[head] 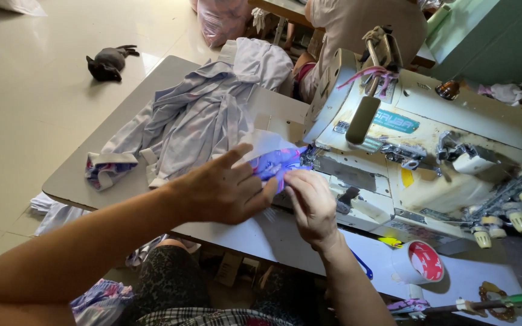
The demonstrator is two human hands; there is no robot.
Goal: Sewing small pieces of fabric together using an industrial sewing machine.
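Purple-lit cloth [273, 162] pinched between left hand [225, 190] and right hand [312, 205], both gripping its edge just in front of the sewing machine [430, 151]. Trailing leftward across the tabletop [80, 175], a heap of pale lilac garment [200, 108]. Farther out, a roll of tape [418, 262] near the right forearm and a dark cat [109, 61] lying on the tiled floor [25, 108].

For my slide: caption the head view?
Both hands press patterned fabric at a sewing machine.
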